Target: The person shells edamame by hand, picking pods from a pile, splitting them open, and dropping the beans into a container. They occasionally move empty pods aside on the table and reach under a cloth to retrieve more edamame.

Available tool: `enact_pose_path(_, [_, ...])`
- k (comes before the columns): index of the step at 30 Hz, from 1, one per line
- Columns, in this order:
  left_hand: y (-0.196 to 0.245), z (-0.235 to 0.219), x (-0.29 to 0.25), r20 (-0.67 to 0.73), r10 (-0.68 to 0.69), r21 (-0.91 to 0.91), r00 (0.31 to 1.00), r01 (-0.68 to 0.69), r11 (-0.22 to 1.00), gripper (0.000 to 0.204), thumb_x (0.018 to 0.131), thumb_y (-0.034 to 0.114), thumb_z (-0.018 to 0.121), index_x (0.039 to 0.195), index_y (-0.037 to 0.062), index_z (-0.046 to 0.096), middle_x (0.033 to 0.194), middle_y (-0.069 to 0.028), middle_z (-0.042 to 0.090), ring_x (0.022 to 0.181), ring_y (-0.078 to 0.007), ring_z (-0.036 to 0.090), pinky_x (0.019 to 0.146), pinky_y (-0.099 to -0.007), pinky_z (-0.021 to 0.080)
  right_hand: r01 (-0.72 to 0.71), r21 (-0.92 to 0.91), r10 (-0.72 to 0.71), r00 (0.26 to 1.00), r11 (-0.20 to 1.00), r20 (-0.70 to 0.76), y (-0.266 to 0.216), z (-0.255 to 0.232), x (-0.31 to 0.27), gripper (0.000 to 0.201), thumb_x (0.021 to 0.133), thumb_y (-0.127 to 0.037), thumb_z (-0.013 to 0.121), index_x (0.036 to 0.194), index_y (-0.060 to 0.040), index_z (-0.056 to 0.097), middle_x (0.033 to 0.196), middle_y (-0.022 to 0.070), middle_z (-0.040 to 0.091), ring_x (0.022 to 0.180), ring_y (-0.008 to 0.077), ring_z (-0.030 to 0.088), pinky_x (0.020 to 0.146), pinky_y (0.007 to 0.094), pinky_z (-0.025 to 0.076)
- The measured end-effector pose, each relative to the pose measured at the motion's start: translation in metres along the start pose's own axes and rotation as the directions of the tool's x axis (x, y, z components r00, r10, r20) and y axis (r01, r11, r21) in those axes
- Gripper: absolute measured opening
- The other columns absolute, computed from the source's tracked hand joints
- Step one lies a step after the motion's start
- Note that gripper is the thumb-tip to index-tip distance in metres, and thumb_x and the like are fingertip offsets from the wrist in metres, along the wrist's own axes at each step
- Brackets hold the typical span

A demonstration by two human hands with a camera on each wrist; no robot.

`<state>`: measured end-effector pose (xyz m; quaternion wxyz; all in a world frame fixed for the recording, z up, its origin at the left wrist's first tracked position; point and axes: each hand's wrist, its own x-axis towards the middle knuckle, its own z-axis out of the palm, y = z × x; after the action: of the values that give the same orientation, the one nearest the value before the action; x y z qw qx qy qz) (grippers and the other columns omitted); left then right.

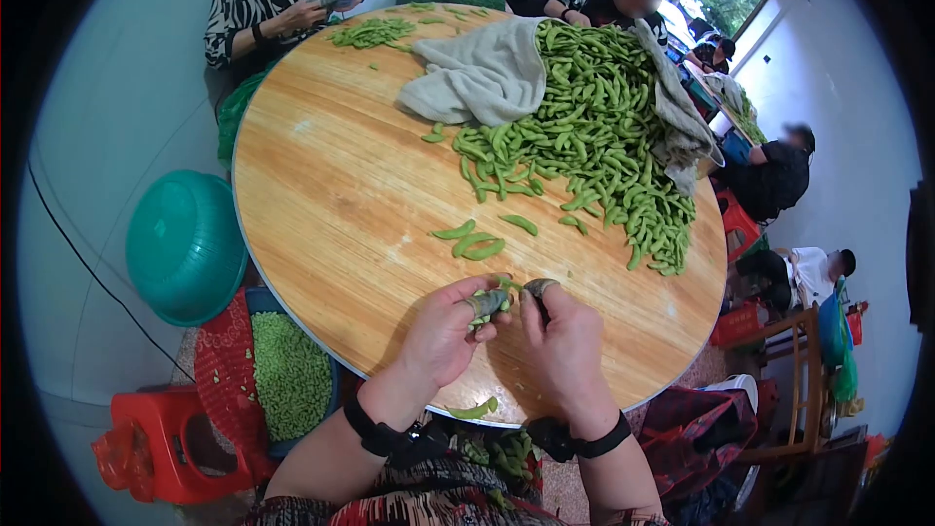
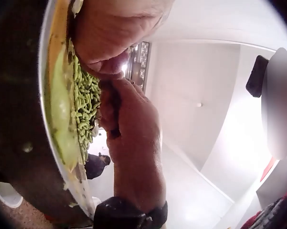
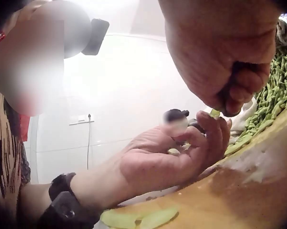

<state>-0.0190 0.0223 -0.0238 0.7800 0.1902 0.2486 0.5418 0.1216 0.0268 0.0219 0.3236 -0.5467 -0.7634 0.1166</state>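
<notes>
Over the near part of the round table, my left hand (image 1: 429, 336) pinches a green soybean pod (image 1: 509, 282) at its fingertips. Several shelled beans (image 3: 173, 151) lie in the curl of its fingers. My right hand (image 1: 570, 336) is curled, its thumb and forefinger pinching the pod's other end. Dark covers wrap a finger or thumb on each hand. Just beyond the hands lie a few loose pods (image 1: 477, 245). One more pod (image 1: 474, 410) sits by the near rim, below the hands. In the right wrist view, the right hand (image 3: 224, 52) hangs above the left.
A large heap of pods (image 1: 594, 107) spreads from a grey cloth (image 1: 487, 73) on the wooden table (image 1: 331, 195). At the left are a tub of shelled beans (image 1: 287, 370), a red stool (image 1: 180, 443) and a green basin (image 1: 185, 248). Other people sit around.
</notes>
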Motion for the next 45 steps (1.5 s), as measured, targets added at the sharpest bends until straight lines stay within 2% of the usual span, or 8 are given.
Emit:
enact_pose_path(14, [-0.006,0.007,-0.009,-0.073,-0.011,0.117,0.997,0.020,0.993,0.029,0.083,-0.005,0.047,0.111,-0.0027,0.055,0.089,-0.0052,0.058,0.072,-0.0109,0.053,0.055,-0.0178,0.036,0.024,-0.134,-0.051,0.978,0.991,-0.202,0.012,-0.022,-0.002,0.010,0.081,-0.012,0.060,0.077,-0.0037,0.056,0.060,0.0136,0.056,0.050,0.0281,0.056,0.046,0.0345,0.042])
enact_pose_path(19, [-0.008,0.006,-0.012,-0.001,0.044,0.029,0.999,-0.044,0.999,0.022,0.082,-0.004,0.050,0.104,-0.0016,0.058,0.080,-0.0033,0.058,0.061,-0.0083,0.049,0.050,-0.0167,0.033,-0.212,0.265,0.120,0.938,0.941,0.324,0.021,-0.030,-0.017,0.011,0.082,-0.008,0.059,0.084,0.0022,0.060,0.056,0.0051,0.051,0.052,0.0071,0.047,0.048,0.0259,0.039])
enact_pose_path(27, [-0.012,0.001,-0.018,0.094,0.014,0.197,0.996,-0.032,0.980,0.007,0.081,0.000,0.057,0.086,0.0010,0.062,0.074,-0.0018,0.057,0.053,-0.0043,0.044,0.045,-0.0160,0.030,-0.189,0.367,-0.045,0.838,0.911,0.543,0.022,-0.036,-0.020,0.015,0.080,-0.010,0.059,0.088,0.0022,0.056,0.056,0.0125,0.047,0.048,0.0129,0.045,0.047,0.0288,0.037])
enact_pose_path(29, [-0.007,0.005,-0.027,0.317,-0.078,-0.032,0.945,0.093,0.995,0.002,0.079,0.001,0.059,0.080,0.0009,0.061,0.075,-0.0014,0.056,0.053,-0.0041,0.045,0.046,-0.0158,0.031,-0.709,0.589,-0.120,0.595,0.388,0.795,0.020,-0.042,-0.022,0.014,0.081,-0.011,0.058,0.084,0.0024,0.056,0.054,0.0100,0.045,0.047,0.0113,0.044,0.046,0.0280,0.036])
enact_pose_path(33, [0.006,0.017,-0.035,0.347,-0.120,-0.107,0.930,0.167,0.980,0.004,0.077,0.001,0.061,0.081,0.0011,0.058,0.076,-0.0003,0.054,0.057,-0.0039,0.048,0.048,-0.0154,0.033,-0.787,0.585,-0.149,0.566,0.194,0.811,0.005,-0.045,-0.020,0.013,0.082,-0.011,0.058,0.080,0.0014,0.057,0.053,0.0081,0.044,0.047,0.0096,0.044,0.046,0.0271,0.036])
enact_pose_path(35, [0.010,0.028,-0.034,0.112,0.045,0.190,0.993,-0.066,0.980,0.010,0.077,0.001,0.061,0.085,0.0021,0.056,0.077,0.0003,0.054,0.062,-0.0040,0.050,0.050,-0.0149,0.036,-0.280,0.458,0.014,0.865,0.844,0.502,-0.005,-0.044,-0.016,0.013,0.082,-0.011,0.058,0.077,0.0008,0.057,0.052,0.0077,0.043,0.047,0.0099,0.045,0.046,0.0272,0.036])
enact_pose_path(39, [-0.002,0.012,-0.027,0.081,0.199,0.385,0.977,-0.215,0.897,0.014,0.077,-0.002,0.060,0.088,0.0033,0.054,0.080,0.0004,0.054,0.066,-0.0035,0.052,0.054,-0.0136,0.038,-0.003,0.215,-0.078,0.926,0.977,0.370,-0.011,-0.038,-0.010,0.013,0.081,-0.012,0.058,0.077,0.0006,0.057,0.052,0.0079,0.044,0.048,0.0097,0.046,0.046,0.0273,0.037])
enact_pose_path(45, [0.012,0.008,-0.036,0.034,0.155,0.336,0.987,-0.157,0.928,0.023,0.075,-0.006,0.058,0.096,0.0009,0.057,0.088,-0.0015,0.057,0.079,-0.0061,0.053,0.063,-0.0168,0.042,-0.690,0.549,0.137,0.673,0.472,0.727,0.001,-0.033,0.006,0.022,0.085,-0.016,0.057,0.074,0.0019,0.055,0.053,0.0039,0.049,0.048,0.0086,0.046,0.044,0.0276,0.035])
